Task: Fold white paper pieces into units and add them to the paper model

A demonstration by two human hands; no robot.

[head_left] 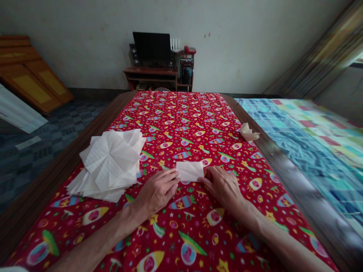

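Lying lengthwise left to right, folded paper [189, 171], left hand [159, 189], right hand [223, 185], each holding 1 end

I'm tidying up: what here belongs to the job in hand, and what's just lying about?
Job:
- white paper, between the left hand and right hand
- creased paper stack, probably
- folded paper piece, probably

Lying about:
- monitor
- red telephone

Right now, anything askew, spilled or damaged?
No spill visible. The creased paper stack at left looks askew: its sheets jut out at differing angles. Dark spots stand out on the pale wall. The white paper between the left hand and right hand looks neat.
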